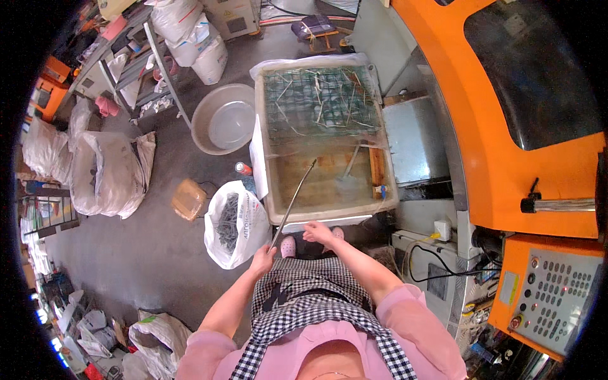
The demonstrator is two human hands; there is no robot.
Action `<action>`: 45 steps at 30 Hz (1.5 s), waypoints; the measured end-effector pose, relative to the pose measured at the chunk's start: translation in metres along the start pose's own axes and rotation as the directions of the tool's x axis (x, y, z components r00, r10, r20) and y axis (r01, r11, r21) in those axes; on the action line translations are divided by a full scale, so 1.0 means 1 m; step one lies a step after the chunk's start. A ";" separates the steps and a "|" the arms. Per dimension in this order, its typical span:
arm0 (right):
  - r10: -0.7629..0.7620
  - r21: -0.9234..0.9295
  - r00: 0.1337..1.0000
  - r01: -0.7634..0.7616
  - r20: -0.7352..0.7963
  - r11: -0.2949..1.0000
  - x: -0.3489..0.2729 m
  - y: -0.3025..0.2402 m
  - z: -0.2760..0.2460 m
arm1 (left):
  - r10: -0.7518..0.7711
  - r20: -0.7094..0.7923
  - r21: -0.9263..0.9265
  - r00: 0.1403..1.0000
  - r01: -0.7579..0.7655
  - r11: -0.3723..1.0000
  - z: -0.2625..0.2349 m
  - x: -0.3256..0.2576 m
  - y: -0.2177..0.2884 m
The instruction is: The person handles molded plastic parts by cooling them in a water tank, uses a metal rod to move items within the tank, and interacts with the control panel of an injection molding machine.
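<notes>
My left hand (263, 258) is closed round the lower end of a long thin rod (294, 201). The rod slants up and away over the near part of a large water-filled tub (270, 190), its dark tip above the murky water. Close to the tub's front edge is my right hand (316, 233), fingers curled in; whether something small is in them is hidden. Across the tub's far half lies a green mesh (304, 101) with several thin pale strips on it. A scoop-like tool with a long handle (352, 161) rests in the water, beside a wooden board (377, 166).
Left of the tub are a white sack of grey pieces (229, 221), a red can (243, 168), a round basin (201, 120) and a yellowish container (189, 199). An orange machine (443, 57) and its control panel (551, 297) stand right. Large sacks (107, 171) line the left side.
</notes>
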State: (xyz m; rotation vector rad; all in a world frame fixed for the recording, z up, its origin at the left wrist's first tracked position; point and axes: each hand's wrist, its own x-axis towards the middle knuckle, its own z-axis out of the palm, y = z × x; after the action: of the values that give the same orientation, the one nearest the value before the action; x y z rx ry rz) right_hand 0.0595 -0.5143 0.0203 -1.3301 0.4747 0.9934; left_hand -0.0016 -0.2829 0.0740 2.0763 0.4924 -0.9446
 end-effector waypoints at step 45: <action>-0.359 -0.550 0.792 0.035 -0.494 0.835 0.079 0.037 -0.240 | 0.016 0.135 -0.097 0.991 -0.003 0.995 0.132 0.032 0.069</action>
State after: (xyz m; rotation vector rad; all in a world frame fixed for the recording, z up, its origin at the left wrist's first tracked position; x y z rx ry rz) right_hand 0.1291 -0.7174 -0.1169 -2.1582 0.5199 0.5122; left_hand 0.0010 -0.4283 0.0294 1.9119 0.4471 -1.0287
